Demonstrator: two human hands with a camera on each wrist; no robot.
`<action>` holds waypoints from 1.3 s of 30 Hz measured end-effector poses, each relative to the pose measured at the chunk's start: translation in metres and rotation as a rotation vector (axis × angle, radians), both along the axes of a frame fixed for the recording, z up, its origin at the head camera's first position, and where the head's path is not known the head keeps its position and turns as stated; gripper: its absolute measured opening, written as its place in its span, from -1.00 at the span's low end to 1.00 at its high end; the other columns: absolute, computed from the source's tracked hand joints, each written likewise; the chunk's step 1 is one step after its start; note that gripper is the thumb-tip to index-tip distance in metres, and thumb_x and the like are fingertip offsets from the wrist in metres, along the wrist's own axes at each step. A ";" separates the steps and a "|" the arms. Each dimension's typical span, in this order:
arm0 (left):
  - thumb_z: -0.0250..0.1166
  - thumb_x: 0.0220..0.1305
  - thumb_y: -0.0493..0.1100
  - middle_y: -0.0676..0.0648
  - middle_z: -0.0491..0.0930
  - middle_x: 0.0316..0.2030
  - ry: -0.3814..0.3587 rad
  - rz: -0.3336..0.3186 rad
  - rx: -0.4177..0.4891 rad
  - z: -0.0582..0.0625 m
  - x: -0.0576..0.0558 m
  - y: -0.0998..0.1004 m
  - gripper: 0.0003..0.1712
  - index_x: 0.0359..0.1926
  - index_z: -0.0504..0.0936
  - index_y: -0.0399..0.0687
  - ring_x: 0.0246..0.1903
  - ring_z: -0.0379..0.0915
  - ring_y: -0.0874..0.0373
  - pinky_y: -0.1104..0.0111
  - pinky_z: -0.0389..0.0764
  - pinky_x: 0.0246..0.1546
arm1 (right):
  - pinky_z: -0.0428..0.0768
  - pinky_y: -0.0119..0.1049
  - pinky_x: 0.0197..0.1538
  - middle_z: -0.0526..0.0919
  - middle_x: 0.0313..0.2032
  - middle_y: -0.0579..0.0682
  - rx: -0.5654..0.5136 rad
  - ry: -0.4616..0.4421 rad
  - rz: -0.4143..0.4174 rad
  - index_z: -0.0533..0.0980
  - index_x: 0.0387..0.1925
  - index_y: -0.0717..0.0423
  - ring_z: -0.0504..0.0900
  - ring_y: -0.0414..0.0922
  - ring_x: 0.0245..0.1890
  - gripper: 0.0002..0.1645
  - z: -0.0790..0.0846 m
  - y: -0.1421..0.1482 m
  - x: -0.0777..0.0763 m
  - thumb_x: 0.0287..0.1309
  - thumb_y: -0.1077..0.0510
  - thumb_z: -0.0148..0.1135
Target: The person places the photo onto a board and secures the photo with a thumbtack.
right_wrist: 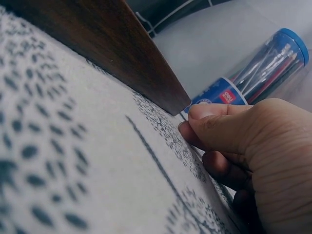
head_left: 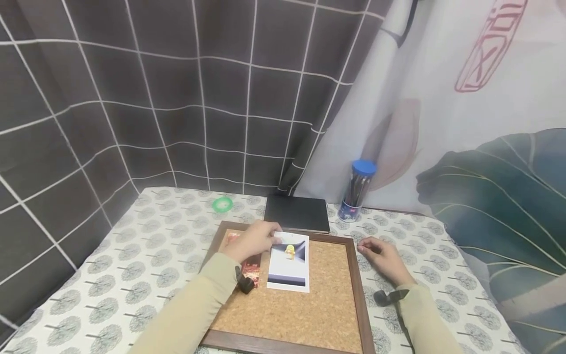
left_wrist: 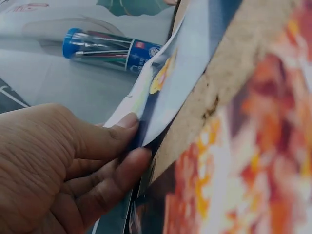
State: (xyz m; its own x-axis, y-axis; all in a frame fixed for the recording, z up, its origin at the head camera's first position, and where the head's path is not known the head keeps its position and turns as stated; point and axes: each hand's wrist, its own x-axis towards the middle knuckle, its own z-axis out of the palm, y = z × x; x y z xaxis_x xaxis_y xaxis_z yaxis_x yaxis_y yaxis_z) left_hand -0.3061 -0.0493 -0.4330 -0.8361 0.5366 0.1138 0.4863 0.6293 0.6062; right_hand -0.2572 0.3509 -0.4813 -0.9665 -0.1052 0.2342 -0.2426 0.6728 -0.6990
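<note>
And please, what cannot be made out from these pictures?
Head: part of the red picture, hidden by the left hand.
Head: cork board's near right corner, cut off below.
Left wrist: that picture's design, blurred.
Right wrist: whether the right hand pinches anything, its fingers blocking sight.

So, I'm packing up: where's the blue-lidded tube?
In the head view, the blue-lidded tube stands on the table, right of centre, just right of the black rectangle.

Clear tub (head_left: 350, 210) w/ blue lid (head_left: 364, 167), thin sticks (head_left: 357, 190) inside, stands nr. rear edge of tree-print tablecloth (head_left: 177, 231), just beside flat black rectangular item (head_left: 297, 213); green ring (head_left: 215, 205) lies farther L. Bkgd.: dark grid-pattern curtain (head_left: 172, 98) meets white drape (head_left: 433, 108) w/ lg. leaf print (head_left: 499, 196), red characters (head_left: 492, 45).
</note>
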 end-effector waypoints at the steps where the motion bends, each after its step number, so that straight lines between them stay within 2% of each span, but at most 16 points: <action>1: 0.39 0.29 -0.12 0.10 0.60 -0.43 0.016 -0.003 -0.013 -0.001 0.000 0.000 -0.78 -0.07 0.70 -0.06 -0.48 0.51 0.25 0.34 0.59 -0.35 | 0.57 -0.19 -0.03 0.73 -0.26 -0.21 0.004 0.001 -0.002 0.64 -0.13 -0.11 0.67 -0.15 -0.19 -0.82 0.000 0.000 0.000 0.31 -0.04 0.31; 3: 0.39 0.29 -0.09 0.11 0.62 -0.41 0.044 -0.005 -0.042 -0.002 -0.001 0.000 -0.77 -0.07 0.71 -0.04 -0.41 0.50 0.23 0.32 0.57 -0.27 | 0.58 -0.20 -0.02 0.73 -0.24 -0.21 0.011 0.007 0.000 0.64 -0.14 -0.12 0.68 -0.15 -0.17 -0.84 -0.001 0.001 0.001 0.31 -0.03 0.31; 6: 0.41 0.27 -0.09 0.07 0.66 -0.35 0.047 -0.008 -0.042 -0.004 -0.002 -0.002 -0.76 -0.07 0.71 -0.04 -0.35 0.54 0.20 0.28 0.61 -0.22 | 0.58 -0.22 -0.01 0.73 -0.21 -0.20 0.016 0.014 0.008 0.65 -0.15 -0.13 0.67 -0.15 -0.15 -0.85 0.000 0.001 0.000 0.31 -0.03 0.31; 14: 0.41 0.27 -0.08 0.06 0.65 -0.34 0.020 -0.021 -0.023 -0.008 -0.003 -0.006 -0.72 -0.04 0.69 -0.04 -0.33 0.57 0.19 0.27 0.63 -0.20 | 0.56 -0.18 0.03 0.73 -0.19 -0.21 0.035 0.024 0.028 0.65 -0.16 -0.12 0.66 -0.15 -0.11 -0.86 0.001 -0.002 0.001 0.32 -0.02 0.30; 26: 0.44 0.24 -0.03 0.09 0.60 -0.28 0.133 -0.043 -0.070 -0.012 -0.005 -0.005 -0.70 -0.05 0.72 -0.03 -0.32 0.47 0.24 0.32 0.56 -0.20 | 0.54 -0.08 0.05 0.73 -0.18 -0.19 0.055 0.012 0.019 0.64 -0.12 -0.12 0.66 -0.12 -0.10 -0.82 -0.001 0.002 -0.001 0.34 -0.05 0.28; 39: 0.42 0.25 -0.01 0.08 0.59 -0.23 0.115 -0.038 -0.084 -0.012 -0.005 -0.006 -0.68 -0.03 0.72 -0.02 -0.28 0.48 0.22 0.32 0.56 -0.18 | 0.55 -0.09 0.03 0.73 -0.21 -0.19 0.045 0.000 0.006 0.64 -0.15 -0.10 0.67 -0.14 -0.14 -0.83 0.001 -0.001 0.001 0.33 -0.05 0.29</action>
State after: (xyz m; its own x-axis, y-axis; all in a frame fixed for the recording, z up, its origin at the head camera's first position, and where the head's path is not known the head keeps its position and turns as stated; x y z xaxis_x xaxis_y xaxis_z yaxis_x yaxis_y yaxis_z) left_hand -0.3107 -0.0552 -0.4451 -0.7992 0.5790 0.1616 0.5740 0.6552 0.4911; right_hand -0.2566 0.3499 -0.4808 -0.9659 -0.1211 0.2289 -0.2463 0.7025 -0.6677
